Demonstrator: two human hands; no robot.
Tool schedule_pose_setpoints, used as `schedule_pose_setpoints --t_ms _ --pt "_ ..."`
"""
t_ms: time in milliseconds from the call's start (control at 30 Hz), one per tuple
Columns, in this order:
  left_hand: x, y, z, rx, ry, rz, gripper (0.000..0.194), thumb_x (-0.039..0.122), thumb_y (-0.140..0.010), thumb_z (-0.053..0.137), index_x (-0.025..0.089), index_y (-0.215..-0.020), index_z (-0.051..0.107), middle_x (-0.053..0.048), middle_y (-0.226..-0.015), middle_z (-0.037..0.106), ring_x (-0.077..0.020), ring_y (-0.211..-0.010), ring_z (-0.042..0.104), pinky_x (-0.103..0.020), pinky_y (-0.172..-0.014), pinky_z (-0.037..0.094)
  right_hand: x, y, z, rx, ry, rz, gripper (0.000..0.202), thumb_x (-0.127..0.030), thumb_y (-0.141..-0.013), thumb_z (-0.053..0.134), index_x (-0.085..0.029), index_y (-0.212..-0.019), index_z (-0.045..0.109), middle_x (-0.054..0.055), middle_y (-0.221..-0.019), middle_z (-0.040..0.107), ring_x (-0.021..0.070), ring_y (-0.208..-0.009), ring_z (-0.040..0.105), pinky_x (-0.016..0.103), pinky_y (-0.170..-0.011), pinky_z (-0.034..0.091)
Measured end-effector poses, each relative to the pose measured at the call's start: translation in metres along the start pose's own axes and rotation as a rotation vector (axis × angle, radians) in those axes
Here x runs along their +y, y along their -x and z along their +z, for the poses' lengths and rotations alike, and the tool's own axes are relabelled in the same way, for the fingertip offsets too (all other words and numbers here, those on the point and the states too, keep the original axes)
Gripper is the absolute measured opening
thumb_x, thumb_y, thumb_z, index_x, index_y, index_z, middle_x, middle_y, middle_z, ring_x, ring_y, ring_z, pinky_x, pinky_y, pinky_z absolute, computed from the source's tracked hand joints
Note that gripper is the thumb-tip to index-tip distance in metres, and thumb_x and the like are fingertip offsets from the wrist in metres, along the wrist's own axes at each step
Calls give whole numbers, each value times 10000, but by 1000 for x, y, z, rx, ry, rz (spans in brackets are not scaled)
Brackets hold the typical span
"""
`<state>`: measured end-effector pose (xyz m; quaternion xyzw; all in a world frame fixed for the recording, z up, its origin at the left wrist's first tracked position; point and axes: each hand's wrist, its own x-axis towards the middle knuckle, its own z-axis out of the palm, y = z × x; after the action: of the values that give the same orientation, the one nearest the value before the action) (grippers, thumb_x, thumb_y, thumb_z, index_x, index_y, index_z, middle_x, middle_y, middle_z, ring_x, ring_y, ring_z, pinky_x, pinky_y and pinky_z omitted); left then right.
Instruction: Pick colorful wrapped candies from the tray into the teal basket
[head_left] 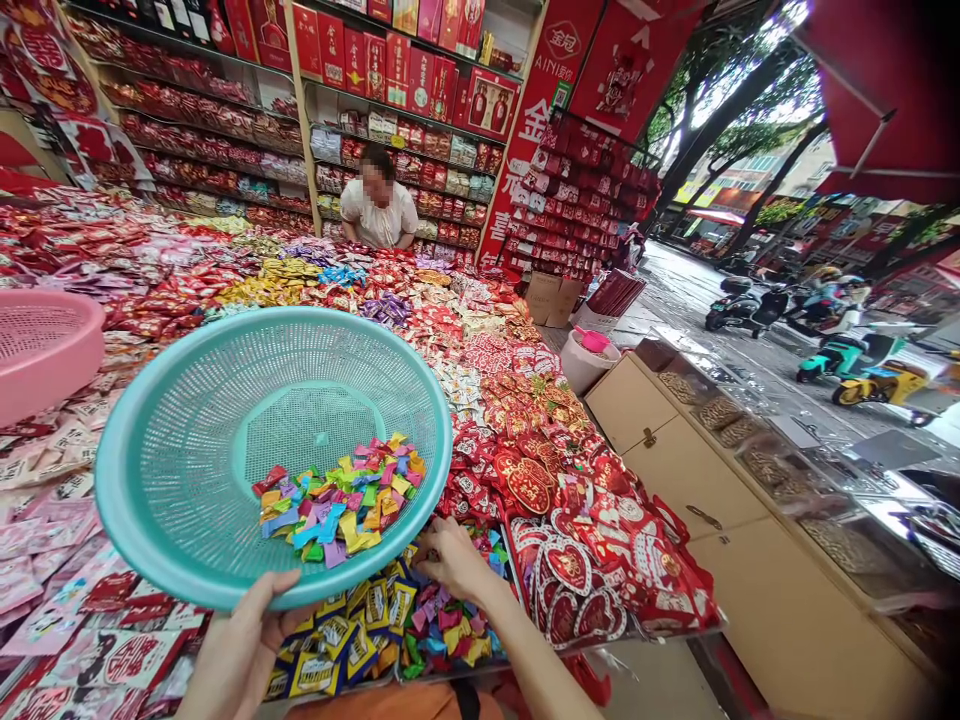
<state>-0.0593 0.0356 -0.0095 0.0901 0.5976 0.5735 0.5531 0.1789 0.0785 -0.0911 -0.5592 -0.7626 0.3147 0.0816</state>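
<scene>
A large teal plastic basket (180,390) is tilted toward me over the candy display. Small candies in many-coloured wrappers (337,500) lie heaped in its lower right part. My left hand (251,630) grips the basket's near rim, thumb on top and fingers underneath. Close to the basket's right edge, my right hand (450,560) reaches down with bent fingers over a pile of loose colourful candies (457,625). Its fingertips are partly hidden, so anything in them cannot be made out. Yellow and navy wrapped candies (360,630) lie between my hands.
A pink basket (52,370) stands at the left. Red packets (562,500) fill the display at right. Behind it, a person in a white top (379,215) is near the shelves. Beige cabinets (705,500), a white bucket (585,365) and parked scooters (885,385) are at the right.
</scene>
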Motion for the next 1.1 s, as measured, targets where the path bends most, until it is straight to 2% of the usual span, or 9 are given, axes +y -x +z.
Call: schedule_pose_setpoints --t_ms 167,300,400,533,667,767,867,1000,1100 --pt "1 -1 0 4 2 -12 300 35 -368 721 158 -629 638 -6 -694 657 -187 -647 614 -279 -536 568 1 2 0 9 2 11 86 -243 -823 657 -227 -858 734 40 -961 614 221 -970 521 300 -784 350" --pt "0 -1 0 0 1 -5 288 18 -382 694 167 -623 638 3 -704 653 -180 -646 611 -280 -545 567 -1 12 -12 64 -68 16 61 -218 -845 639 -216 -828 698 35 -970 615 209 -980 518 307 -815 358" --pt "-2 -2 -1 -5 -5 9 256 26 -406 691 171 -611 638 7 -703 649 -176 -638 612 -277 -542 566 -3 23 -33 166 -145 9 62 -192 -853 635 -210 -798 658 22 -938 607 188 -950 514 307 -834 370" --pt "-5 -1 0 15 -11 -18 251 39 -404 710 156 -622 668 -3 -735 672 -176 -653 622 -267 -537 566 -7 33 -76 337 -217 -60 124 -220 -893 589 -206 -773 617 11 -872 592 171 -890 518 315 -845 383" --pt "-8 2 4 12 -13 -50 183 97 -419 761 131 -577 675 -29 -703 677 -179 -650 621 -260 -532 562 -17 26 -105 500 -285 -156 160 -291 -912 558 -208 -783 601 24 -876 592 178 -886 529 326 -845 397" --pt "-11 5 6 -25 -19 -59 216 102 -396 790 137 -580 682 -24 -684 672 -188 -657 624 -289 -557 574 -27 8 -104 600 -316 -180 165 -307 -910 554 -208 -789 609 25 -872 599 177 -889 538 329 -852 396" --pt "-15 9 7 -24 -27 -74 190 138 -428 795 126 -583 687 -28 -666 662 -195 -651 624 -306 -559 578 -36 -14 -90 660 -354 -178 148 -289 -897 566 -208 -781 610 16 -851 605 167 -870 541 326 -858 398" --pt "-18 12 8 -9 -34 -96 124 166 -505 771 121 -573 678 -31 -662 658 -175 -620 612 -292 -551 574 -43 -35 -70 671 -371 -142 110 -226 -865 598 -205 -758 613 3 -827 598 159 -848 539 320 -847 396" --pt "-18 12 7 -22 -38 -95 143 167 -496 782 128 -583 676 -32 -683 670 -183 -635 620 -299 -559 576 -44 -38 -64 658 -362 -114 112 -205 -863 601 -203 -759 641 9 -830 595 163 -857 542 321 -849 397"
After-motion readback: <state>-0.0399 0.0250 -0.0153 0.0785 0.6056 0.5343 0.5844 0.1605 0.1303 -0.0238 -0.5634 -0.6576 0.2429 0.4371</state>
